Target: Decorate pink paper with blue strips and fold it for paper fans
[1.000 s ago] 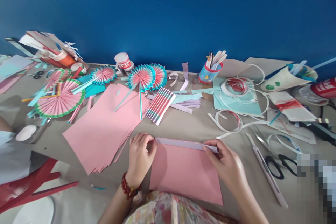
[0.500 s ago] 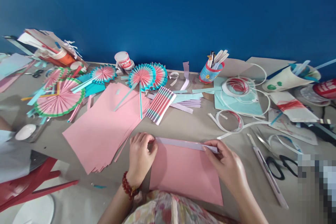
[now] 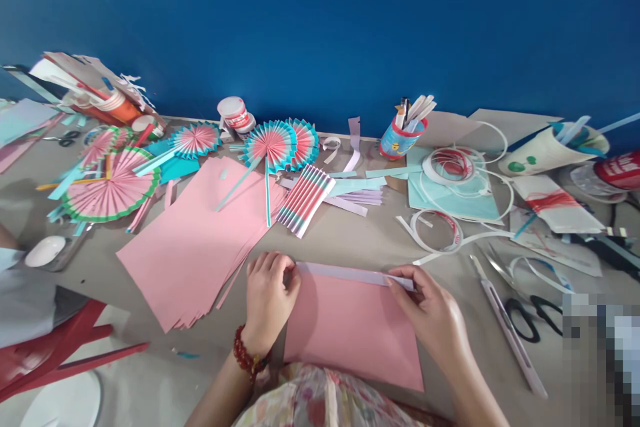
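A pink sheet of paper (image 3: 350, 333) lies flat at the table's front edge, close to my body. Along its far edge runs a pale lilac paper strip (image 3: 350, 273). My left hand (image 3: 270, 293) pinches the strip's left end at the sheet's top left corner, its fingers curled. At the other end, my right hand (image 3: 433, 303) has thumb and fingers closed on the strip near the sheet's top right corner. A red bead bracelet circles my left wrist. Left of the sheet is a stack of pink paper (image 3: 195, 247), and beyond it a pleated paper piece (image 3: 306, 201).
Finished pleated fans (image 3: 110, 183) lie at the left. Right of my hands are a craft knife (image 3: 513, 333), black-handled scissors (image 3: 530, 317) and a tape roll (image 3: 437, 230). A pen cup (image 3: 403, 140) stands by the blue wall. A red chair (image 3: 65, 347) is at lower left.
Both hands stay at the strip's ends, and the strip and sheet hold their place. Only the camera view shifts very slightly.
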Available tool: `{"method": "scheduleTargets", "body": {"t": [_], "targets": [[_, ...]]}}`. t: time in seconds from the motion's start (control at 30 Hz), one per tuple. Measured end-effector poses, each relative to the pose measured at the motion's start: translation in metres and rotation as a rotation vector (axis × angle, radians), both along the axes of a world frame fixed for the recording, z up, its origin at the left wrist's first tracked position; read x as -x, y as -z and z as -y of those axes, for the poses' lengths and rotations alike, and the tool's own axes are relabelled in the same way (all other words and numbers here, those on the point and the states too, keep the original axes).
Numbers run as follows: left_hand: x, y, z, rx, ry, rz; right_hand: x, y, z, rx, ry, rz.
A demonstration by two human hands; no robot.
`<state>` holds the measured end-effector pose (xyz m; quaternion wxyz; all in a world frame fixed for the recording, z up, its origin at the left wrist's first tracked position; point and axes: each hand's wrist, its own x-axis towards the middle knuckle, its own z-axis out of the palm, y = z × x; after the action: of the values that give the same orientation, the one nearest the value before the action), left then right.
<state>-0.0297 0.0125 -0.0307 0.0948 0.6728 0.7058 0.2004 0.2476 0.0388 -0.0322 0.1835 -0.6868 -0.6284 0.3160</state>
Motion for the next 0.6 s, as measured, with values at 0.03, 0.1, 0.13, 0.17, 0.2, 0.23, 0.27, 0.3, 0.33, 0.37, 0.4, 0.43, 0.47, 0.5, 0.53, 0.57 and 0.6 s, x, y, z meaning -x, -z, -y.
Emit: {"method": "scheduleTargets", "body": {"t": [0.03,0.1,0.13,0.17,0.2,0.23,0.27,0.3,0.33,0.37,0.4,0.43,0.47,0.5,0.53,0.57,0.6], "targets": [[-0.0003,-0.0003,0.0,0.0,0.0,-0.005,-0.0001,0.0005,0.0002,-0.003,0.002,0.004],[-0.0008,-0.0013,-0.0003,0.001,-0.001,-0.016,-0.0002,0.0016,0.0006,-0.014,0.002,0.016],[-0.001,-0.0018,-0.0005,0.004,-0.002,-0.022,-0.0001,0.0019,0.0007,-0.025,0.001,0.022],[-0.0012,-0.0024,-0.0008,0.006,-0.005,-0.028,0.0,0.0022,0.0006,-0.036,0.0,0.03],[-0.0014,-0.0029,-0.001,0.012,-0.007,-0.035,0.0002,0.0024,0.0005,-0.048,-0.001,0.038],[-0.0015,-0.0033,-0.0011,0.019,-0.01,-0.042,0.0005,0.0025,0.0003,-0.058,-0.001,0.047],[-0.0016,-0.0035,-0.0012,0.025,-0.012,-0.048,0.0009,0.0026,0.0001,-0.065,0.0,0.056],[-0.0016,-0.0037,-0.0012,0.029,-0.014,-0.053,0.0014,0.0026,-0.0001,-0.069,-0.001,0.065],[-0.0017,-0.0037,-0.0012,0.031,-0.014,-0.057,0.0019,0.0026,-0.0002,-0.072,-0.001,0.076],[-0.0019,-0.0038,-0.0011,0.033,-0.015,-0.059,0.0023,0.0025,-0.0002,-0.076,-0.002,0.086],[-0.0021,-0.0037,-0.001,0.033,-0.016,-0.06,0.0027,0.0024,-0.0002,-0.081,-0.003,0.093],[-0.0023,-0.0038,-0.0009,0.033,-0.015,-0.061,0.0031,0.0023,-0.0001,-0.087,-0.005,0.099],[-0.0026,-0.0038,-0.0008,0.033,-0.015,-0.061,0.0035,0.002,0.0,-0.091,-0.007,0.104],[-0.0028,-0.004,-0.0008,0.032,-0.015,-0.062,0.0039,0.0017,0.0,-0.095,-0.009,0.108],[-0.003,-0.0042,-0.0009,0.031,-0.014,-0.063,0.0045,0.0013,0.0,-0.097,-0.011,0.113],[-0.0032,-0.0043,-0.0011,0.031,-0.013,-0.065,0.0051,0.0007,-0.0002,-0.101,-0.013,0.118],[-0.0032,-0.0044,-0.0013,0.03,-0.012,-0.066,0.0059,0.0002,-0.0005,-0.106,-0.012,0.124]]}}
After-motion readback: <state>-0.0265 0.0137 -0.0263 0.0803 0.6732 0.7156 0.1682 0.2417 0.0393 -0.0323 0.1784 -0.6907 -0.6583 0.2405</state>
